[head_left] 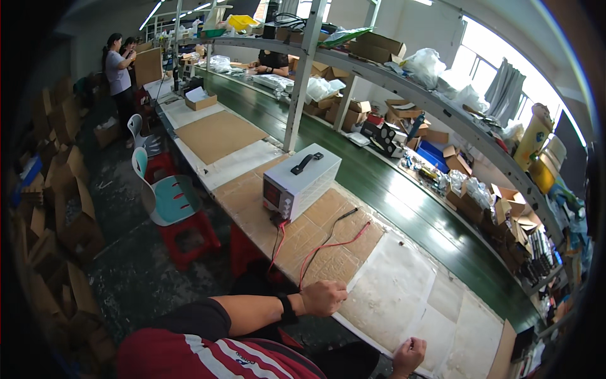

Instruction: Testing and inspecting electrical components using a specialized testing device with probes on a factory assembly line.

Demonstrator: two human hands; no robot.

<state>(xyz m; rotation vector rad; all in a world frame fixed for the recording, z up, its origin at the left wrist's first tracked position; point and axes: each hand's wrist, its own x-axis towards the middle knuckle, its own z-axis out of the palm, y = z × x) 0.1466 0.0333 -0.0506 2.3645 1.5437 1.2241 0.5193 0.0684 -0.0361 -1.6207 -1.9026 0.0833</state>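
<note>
My left hand [324, 297] is closed in a loose fist and rests at the near edge of the workbench, with a dark band on its wrist. Nothing shows between its fingers. Farther along the same edge, my right hand [409, 355] lies with its fingers curled in, also with nothing visible in it. Beyond my left hand stands a white box-shaped power supply [304, 183] with a black handle on top. A red test lead [328, 244] and a black test lead [331, 235] lie on the cardboard-covered bench, apart from both hands.
Pale stained sheets [391, 278] cover the bench before me. A green conveyor belt [379, 180] runs behind it, below a cluttered shelf [410, 79]. Chairs on red stools [170, 196] and cardboard boxes [76, 215] stand left. Other people [120, 72] are in the background.
</note>
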